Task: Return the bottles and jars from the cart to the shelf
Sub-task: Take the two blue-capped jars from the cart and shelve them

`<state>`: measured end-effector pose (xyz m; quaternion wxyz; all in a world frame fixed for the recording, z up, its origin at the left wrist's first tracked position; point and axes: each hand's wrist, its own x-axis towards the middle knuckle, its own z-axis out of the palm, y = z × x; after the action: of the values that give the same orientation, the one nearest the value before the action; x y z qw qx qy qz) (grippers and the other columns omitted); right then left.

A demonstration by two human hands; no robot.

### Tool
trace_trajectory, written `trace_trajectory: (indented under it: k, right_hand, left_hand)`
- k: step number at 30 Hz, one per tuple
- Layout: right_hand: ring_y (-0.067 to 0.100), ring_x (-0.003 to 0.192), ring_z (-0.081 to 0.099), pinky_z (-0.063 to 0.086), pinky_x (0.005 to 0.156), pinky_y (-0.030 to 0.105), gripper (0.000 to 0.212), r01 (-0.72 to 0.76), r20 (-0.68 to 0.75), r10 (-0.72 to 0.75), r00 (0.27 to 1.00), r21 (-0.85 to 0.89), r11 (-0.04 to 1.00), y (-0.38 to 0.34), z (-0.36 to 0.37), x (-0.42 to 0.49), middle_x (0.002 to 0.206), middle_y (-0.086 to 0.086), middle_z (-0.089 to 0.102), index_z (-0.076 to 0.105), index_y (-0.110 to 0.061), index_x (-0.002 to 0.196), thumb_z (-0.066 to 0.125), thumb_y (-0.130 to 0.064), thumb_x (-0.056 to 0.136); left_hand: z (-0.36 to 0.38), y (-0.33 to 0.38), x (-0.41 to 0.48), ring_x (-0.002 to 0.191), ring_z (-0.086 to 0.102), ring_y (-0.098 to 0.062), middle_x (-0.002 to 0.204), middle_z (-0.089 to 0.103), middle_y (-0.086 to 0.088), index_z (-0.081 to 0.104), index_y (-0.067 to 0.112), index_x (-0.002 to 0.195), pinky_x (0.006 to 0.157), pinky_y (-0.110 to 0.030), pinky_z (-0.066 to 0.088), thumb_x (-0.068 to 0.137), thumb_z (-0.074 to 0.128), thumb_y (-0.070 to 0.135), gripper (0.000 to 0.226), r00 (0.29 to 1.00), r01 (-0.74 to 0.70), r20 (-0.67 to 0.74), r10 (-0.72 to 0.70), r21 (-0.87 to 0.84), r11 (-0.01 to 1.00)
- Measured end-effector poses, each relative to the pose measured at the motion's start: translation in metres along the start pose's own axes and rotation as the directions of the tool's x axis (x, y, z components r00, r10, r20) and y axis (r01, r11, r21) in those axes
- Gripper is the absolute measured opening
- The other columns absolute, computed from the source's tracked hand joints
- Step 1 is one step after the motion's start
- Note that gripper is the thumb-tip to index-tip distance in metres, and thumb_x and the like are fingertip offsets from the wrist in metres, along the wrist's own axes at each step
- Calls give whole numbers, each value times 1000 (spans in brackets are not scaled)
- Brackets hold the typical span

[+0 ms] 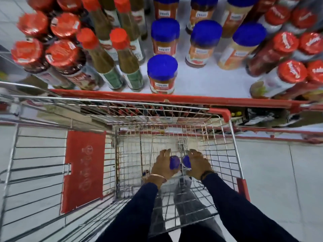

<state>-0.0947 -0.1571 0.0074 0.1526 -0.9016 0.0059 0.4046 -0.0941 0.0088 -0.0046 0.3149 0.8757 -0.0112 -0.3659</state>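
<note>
Deep in the wire shopping cart (pixel 232 137), both my hands reach down onto two blue-lidded jars that stand side by side. My left hand (pixel 161 165) is closed over the left jar (pixel 174 162). My right hand (pixel 198 165) is closed over the right jar (pixel 186 161). Only the blue lids show between my fingers; the jar bodies are hidden. Above the cart, the white shelf (pixel 197 82) with a red front edge holds matching blue-lidded jars (pixel 162 74) in rows.
Red-capped green sauce bottles (pixel 122 58) and red-lidded jars (pixel 61 58) fill the shelf's left side; more red-lidded jars (pixel 283 55) crowd its right. Bare shelf shows right of the front blue-lidded jar. A red child-seat flap (pixel 83 170) hangs in the cart's left part.
</note>
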Motion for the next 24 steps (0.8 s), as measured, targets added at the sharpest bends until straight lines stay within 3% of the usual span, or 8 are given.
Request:
trace_trajectory:
  k: [4,8,11,15,19,24]
  right_hand:
    - [31,131,33,48,92,43,72,-27,19,30,999,-151,988,1,16,18,147,10,30,26,-13,138,65,-14,78]
    - [29,121,42,51,84,40,62,-29,-48,20,999,-177,984,9,22,25,139,9,38,33,-12,131,61,1,76]
    - [29,118,45,50,84,41,59,-5,-81,-5,997,-129,992,16,19,24,136,9,43,36,-11,129,61,-1,77]
    - [29,113,51,51,85,41,61,9,-145,-2,989,43,999,25,-2,6,129,9,50,41,-13,127,65,-6,72]
    - [28,102,57,51,80,37,56,50,-221,-16,975,151,987,25,-45,-30,117,7,56,49,-15,117,70,-12,65]
    - [24,93,60,52,77,35,53,143,-295,-92,951,156,977,15,-112,-85,109,5,60,53,-17,112,73,-22,63]
  left_hand:
    - [31,-9,14,126,39,-36,144,30,-13,23,12,141,99,-47,43,73,73,24,85,999,27,21,-29,102,994]
    - [43,-7,25,117,44,-37,133,39,-13,33,10,131,88,-46,50,77,67,15,64,1000,28,-5,-28,242,970]
    - [39,-6,28,114,49,-34,128,46,-14,39,9,126,85,-43,52,77,61,5,53,999,39,-39,-30,241,970]
    - [23,0,17,112,51,-31,125,50,-11,42,12,124,80,-37,51,73,66,8,57,995,-13,-92,32,204,979]
    - [-9,25,-5,111,51,-30,131,40,-9,43,12,124,75,-34,52,73,67,9,56,980,-85,-158,122,227,970]
    - [-63,77,-37,114,50,-31,130,41,-9,41,12,127,79,-41,53,75,66,16,58,955,-163,-191,225,297,941]
